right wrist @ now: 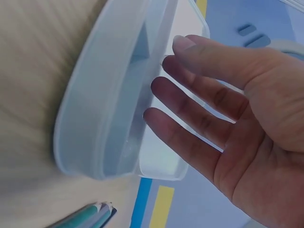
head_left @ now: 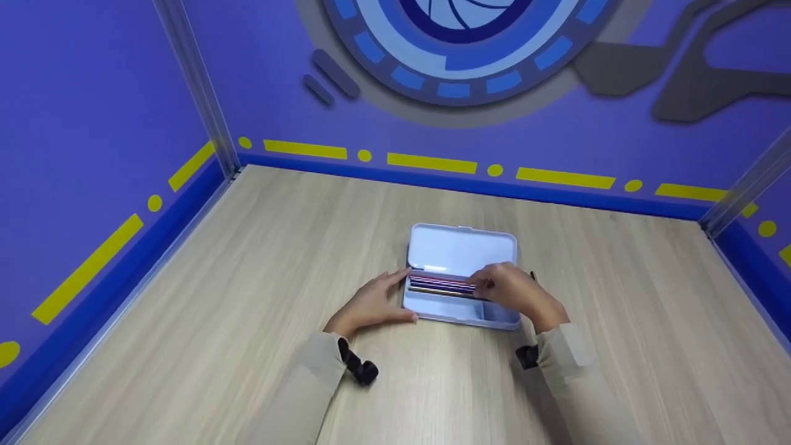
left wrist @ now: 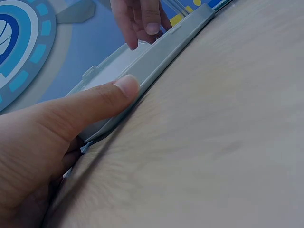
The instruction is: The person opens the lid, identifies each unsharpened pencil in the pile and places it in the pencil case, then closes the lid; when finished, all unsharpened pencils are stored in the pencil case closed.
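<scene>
A white pencil case [head_left: 442,307] lies on the table with its lid [head_left: 462,249] tipped back. Slim, shiny pencils [head_left: 440,284] in reddish, purple and dark tones lie in a row along its rear compartment. My left hand [head_left: 371,303] holds the case's left end, thumb at the front wall and fingers toward the hinge side. Over the right part of the case is my right hand [head_left: 510,289], its fingertips at the pencils' right ends in the head view. In the right wrist view its fingers [right wrist: 183,142] extend loosely, with nothing visible between them and the thumb.
Green and blue pencils [right wrist: 90,216] lie on the tabletop beside the case in the right wrist view. The wood-grain table [head_left: 278,247] is bordered by blue patterned panels [head_left: 111,123] at the back and sides. Black straps [head_left: 358,368] are on both wrists.
</scene>
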`<state>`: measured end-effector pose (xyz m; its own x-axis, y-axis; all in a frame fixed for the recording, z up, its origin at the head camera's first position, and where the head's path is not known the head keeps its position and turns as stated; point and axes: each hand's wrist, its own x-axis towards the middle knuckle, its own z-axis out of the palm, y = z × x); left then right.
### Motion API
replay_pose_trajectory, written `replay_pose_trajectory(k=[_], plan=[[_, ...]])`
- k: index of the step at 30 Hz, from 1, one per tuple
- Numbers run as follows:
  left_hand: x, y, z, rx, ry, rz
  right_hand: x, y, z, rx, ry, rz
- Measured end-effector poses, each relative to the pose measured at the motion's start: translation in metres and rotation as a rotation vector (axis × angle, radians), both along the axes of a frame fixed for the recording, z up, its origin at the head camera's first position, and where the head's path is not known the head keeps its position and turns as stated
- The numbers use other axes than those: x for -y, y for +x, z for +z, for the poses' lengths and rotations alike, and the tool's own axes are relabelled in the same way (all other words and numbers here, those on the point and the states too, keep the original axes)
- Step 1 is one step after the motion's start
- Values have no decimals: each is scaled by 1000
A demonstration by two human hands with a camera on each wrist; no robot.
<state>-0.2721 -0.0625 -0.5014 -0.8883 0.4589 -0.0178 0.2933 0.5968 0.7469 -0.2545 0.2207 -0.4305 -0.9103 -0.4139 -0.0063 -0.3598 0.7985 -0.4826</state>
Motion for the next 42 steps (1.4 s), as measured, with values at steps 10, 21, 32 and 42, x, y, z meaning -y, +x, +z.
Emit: replay_pose_trajectory(k=[10, 21, 32, 42], plan=[[1, 0, 0, -17, -4, -5, -14, 11, 9, -58, 22, -26], [1, 2, -1, -2, -7, 3, -48, 23, 4, -64, -21, -89], [1, 1, 1, -6, -4, -2, -80, 36, -4, -115, -85, -174], [2, 0, 0, -23, 9, -15, -97, 49, -11, 92, -64, -302]])
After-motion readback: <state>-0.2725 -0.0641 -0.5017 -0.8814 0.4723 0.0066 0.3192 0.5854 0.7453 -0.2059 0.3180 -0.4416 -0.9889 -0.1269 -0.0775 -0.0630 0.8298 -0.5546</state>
